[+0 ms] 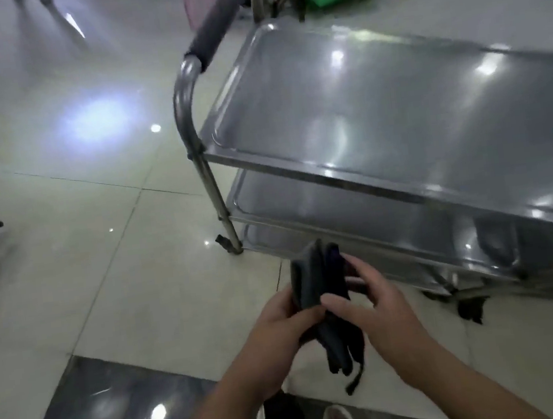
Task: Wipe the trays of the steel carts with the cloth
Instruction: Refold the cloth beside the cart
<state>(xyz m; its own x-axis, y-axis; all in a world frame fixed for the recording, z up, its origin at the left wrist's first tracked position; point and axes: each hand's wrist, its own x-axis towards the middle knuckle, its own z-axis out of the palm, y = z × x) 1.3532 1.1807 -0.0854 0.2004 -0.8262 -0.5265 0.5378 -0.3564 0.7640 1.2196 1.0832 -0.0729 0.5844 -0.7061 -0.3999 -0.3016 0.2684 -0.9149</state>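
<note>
Dark folded cloth (318, 287) is being gripped by both hands, left (281, 322) and right (379, 304); the shiny steel cart's top tray (393, 99) is lying far-right, right hand nearer.

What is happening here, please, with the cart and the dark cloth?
A person stands beside a steel cart and holds a dark cloth in both hands, the left hand and the right hand gripping it in front of the body. The cloth touches no tray. The top tray is bare and shiny; wiping has not begun on it.
</note>
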